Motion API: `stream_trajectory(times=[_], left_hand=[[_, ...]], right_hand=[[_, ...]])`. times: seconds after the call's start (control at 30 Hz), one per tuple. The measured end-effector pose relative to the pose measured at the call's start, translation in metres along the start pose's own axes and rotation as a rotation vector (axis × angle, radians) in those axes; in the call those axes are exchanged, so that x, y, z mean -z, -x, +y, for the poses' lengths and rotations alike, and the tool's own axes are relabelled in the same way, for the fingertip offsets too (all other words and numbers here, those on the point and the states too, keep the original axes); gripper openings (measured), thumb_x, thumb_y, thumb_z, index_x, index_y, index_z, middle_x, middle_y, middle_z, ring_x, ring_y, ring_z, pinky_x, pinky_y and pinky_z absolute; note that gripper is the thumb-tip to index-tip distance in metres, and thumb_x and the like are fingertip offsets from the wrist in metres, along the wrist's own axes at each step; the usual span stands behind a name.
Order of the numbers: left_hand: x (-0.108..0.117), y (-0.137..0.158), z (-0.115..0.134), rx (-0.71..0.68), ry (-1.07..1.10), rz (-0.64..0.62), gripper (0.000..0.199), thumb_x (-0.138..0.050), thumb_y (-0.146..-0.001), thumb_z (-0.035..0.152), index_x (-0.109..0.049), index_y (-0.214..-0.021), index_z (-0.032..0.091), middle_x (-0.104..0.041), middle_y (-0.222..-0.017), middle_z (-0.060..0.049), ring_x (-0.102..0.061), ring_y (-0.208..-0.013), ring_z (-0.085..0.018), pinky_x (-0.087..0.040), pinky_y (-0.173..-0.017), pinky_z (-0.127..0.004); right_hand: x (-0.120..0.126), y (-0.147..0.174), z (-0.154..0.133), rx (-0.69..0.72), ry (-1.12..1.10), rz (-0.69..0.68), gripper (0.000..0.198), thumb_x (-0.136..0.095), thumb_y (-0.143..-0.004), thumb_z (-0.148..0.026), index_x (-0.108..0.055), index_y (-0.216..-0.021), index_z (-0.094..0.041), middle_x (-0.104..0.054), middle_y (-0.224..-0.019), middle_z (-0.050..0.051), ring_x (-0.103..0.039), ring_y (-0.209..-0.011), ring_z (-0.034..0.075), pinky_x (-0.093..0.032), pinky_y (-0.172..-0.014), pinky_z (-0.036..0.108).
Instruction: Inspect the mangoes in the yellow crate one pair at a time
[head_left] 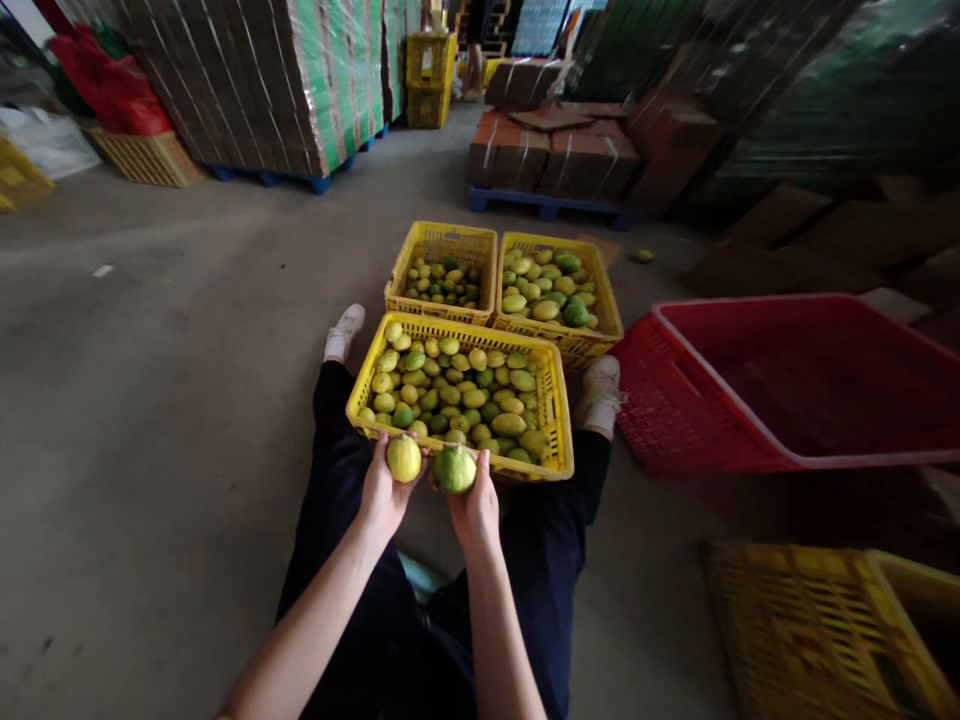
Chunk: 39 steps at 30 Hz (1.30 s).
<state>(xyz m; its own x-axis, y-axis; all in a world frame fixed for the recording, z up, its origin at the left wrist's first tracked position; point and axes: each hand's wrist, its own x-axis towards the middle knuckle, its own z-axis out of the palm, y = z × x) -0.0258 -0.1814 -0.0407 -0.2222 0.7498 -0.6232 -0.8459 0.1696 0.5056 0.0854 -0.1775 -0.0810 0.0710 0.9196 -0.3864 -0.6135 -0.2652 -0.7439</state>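
My left hand [384,495] is wrapped round a yellow lemon [403,458]. In my right hand [477,505] is a rounder green lemon [454,468]. Both fruits are held side by side, a small gap apart, just over the near rim of a wide yellow crate [566,425]. That crate lies between my legs and holds many yellow and green lemons [474,398]. Behind it stand two more yellow crates: the left one [442,310] has smaller fruit low inside, and the right one [611,322] has larger yellow and green fruit.
A red plastic tub [690,410] stands to my right, with another yellow crate [795,620] nearer me. One loose fruit [643,256] lies on the floor [187,420]. Ahead are cartons on a blue pallet [551,205] and a tall wrapped stack [330,80]. Flattened cardboard [847,240] lies at right.
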Motion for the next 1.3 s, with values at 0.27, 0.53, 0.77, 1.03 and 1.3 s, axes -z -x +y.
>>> stream_trajectory(times=[0.27,0.53,0.77,1.03,1.3], left_hand=[[0.002,0.008,0.003,-0.021,-0.102,-0.142,0.023,-0.065,-0.09,0.033,-0.064,-0.071,0.021,-0.066,-0.067,-0.004,-0.062,-0.052,-0.013,-0.048,-0.045,-0.02],[-0.002,0.011,0.007,-0.016,-0.073,-0.172,0.031,-0.05,-0.094,0.033,-0.071,-0.074,0.02,-0.071,-0.072,-0.008,-0.064,-0.052,-0.016,-0.052,-0.047,-0.024],[-0.004,0.008,0.012,0.092,0.019,-0.039,0.014,-0.058,-0.095,0.024,-0.068,-0.095,0.015,-0.078,-0.089,-0.01,-0.078,-0.077,-0.021,-0.064,-0.065,-0.027],[-0.004,0.012,0.012,0.24,0.136,-0.045,0.017,-0.052,-0.096,0.022,-0.064,-0.085,0.014,-0.07,-0.069,-0.003,-0.067,-0.051,-0.011,-0.055,-0.046,-0.017],[0.006,-0.01,-0.007,0.25,0.341,0.052,0.022,-0.05,-0.093,0.013,-0.07,-0.086,0.018,-0.076,-0.079,-0.004,-0.077,-0.081,-0.018,-0.065,-0.076,-0.029]], right_hand=[[-0.004,0.008,-0.006,0.042,-0.029,-0.124,0.051,-0.072,-0.076,-0.07,-0.07,-0.076,-0.019,-0.069,-0.067,0.003,-0.066,-0.057,0.02,-0.055,-0.048,0.032],[-0.009,0.009,-0.005,0.031,-0.086,-0.145,0.046,-0.07,-0.08,-0.063,-0.073,-0.096,-0.021,-0.076,-0.089,0.005,-0.069,-0.066,0.019,-0.056,-0.052,0.03],[0.0,0.005,-0.012,-0.081,-0.237,-0.142,0.036,-0.083,-0.065,-0.05,-0.073,-0.086,-0.023,-0.075,-0.084,0.003,-0.07,-0.065,0.019,-0.049,-0.042,0.025],[-0.001,0.007,-0.003,-0.031,-0.221,-0.123,0.034,-0.072,-0.078,-0.054,-0.071,-0.092,-0.024,-0.074,-0.088,0.004,-0.068,-0.066,0.018,-0.052,-0.048,0.027],[0.006,-0.003,0.011,-0.054,-0.226,-0.088,0.029,-0.07,-0.079,-0.052,-0.071,-0.088,-0.024,-0.075,-0.082,0.004,-0.072,-0.073,0.021,-0.062,-0.07,0.038]])
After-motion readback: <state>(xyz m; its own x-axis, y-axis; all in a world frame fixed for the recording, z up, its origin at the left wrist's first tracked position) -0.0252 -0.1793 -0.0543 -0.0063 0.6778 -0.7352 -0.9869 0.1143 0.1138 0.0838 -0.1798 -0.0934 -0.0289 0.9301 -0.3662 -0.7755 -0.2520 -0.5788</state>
